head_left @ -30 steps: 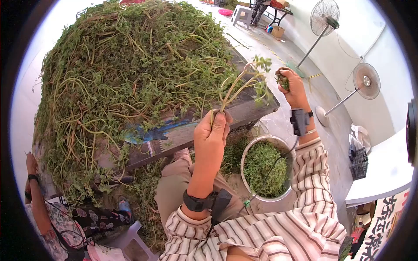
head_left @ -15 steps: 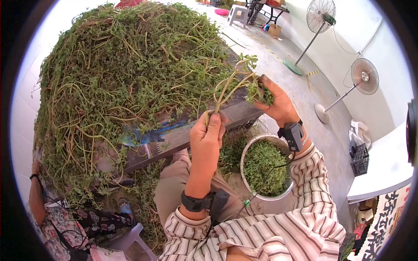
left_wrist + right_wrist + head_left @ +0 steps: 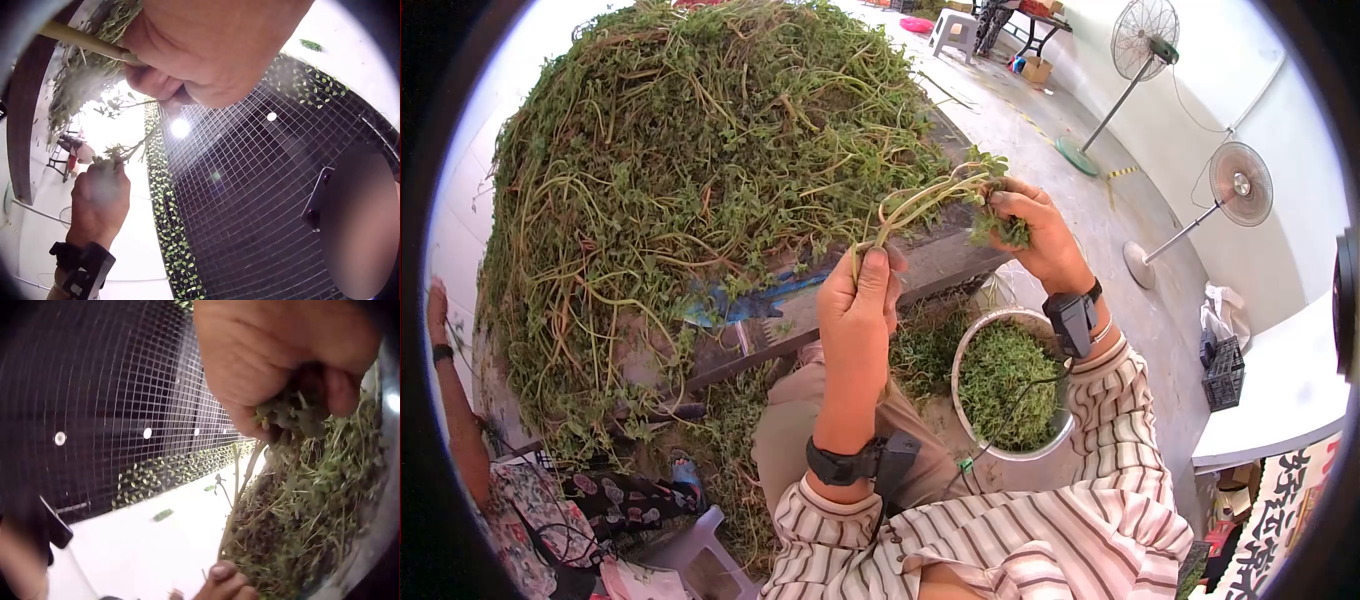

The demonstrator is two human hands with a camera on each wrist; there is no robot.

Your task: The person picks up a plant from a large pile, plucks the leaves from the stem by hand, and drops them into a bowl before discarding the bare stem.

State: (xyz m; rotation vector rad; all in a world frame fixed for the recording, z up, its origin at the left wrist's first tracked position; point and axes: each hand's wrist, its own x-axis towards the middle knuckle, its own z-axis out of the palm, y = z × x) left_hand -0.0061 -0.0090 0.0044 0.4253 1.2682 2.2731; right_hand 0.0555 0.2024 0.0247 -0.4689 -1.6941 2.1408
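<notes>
In the head view my left hand pinches several long green stems near their lower ends, thumb on top. The stems slant up to the right, above the edge of the table. At their leafy ends my right hand curls its fingers round a small bunch of leafy sprigs. In the right wrist view those leaves poke out under the fingers, and the stems run down to the left fingertips. A stem sticks out of the left fist in the left wrist view.
A large heap of leafy stems covers the table. Below my right arm stands a round basin of picked greens. Another person's arm reaches in at the left, near a plastic stool. Two standing fans are at the right.
My right hand has come left to the stems' leafy ends. My left hand has drifted slightly left, and the stems lean further right. The other person's arm has shifted at the left.
</notes>
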